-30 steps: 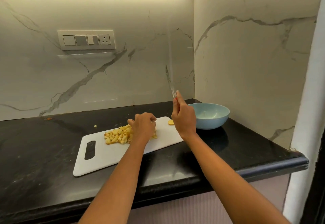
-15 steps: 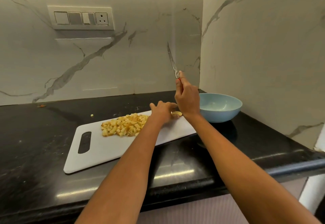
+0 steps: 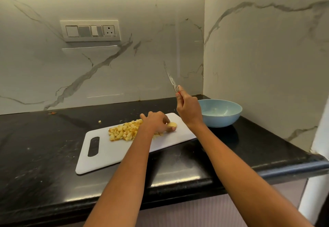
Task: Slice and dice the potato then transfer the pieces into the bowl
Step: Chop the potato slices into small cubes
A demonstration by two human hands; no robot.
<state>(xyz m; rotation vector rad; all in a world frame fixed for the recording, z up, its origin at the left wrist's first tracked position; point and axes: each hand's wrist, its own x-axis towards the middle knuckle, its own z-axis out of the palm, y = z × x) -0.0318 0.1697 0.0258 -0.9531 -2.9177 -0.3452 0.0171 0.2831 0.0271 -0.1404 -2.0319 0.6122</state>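
Note:
A white cutting board [image 3: 110, 153] lies on the black counter with a heap of diced potato [image 3: 124, 131] on it. My left hand [image 3: 156, 121] rests on the board just right of the heap, fingers pinching a small potato slice [image 3: 172, 124]. My right hand [image 3: 189, 108] hovers above the board's right end, shut on a knife [image 3: 170, 78] whose blade points up and to the left. A light blue bowl [image 3: 222, 118] stands right of the board, and nothing shows inside it.
The black counter [image 3: 35, 155] ends at a rounded front edge; marble walls close the back and right side. A switch panel [image 3: 90, 30] sits on the back wall. A small potato bit [image 3: 100, 121] lies on the counter behind the board.
My left hand moved from the diced heap rightward to the lone slice and took hold of it. The knife tilted from near upright to leaning left.

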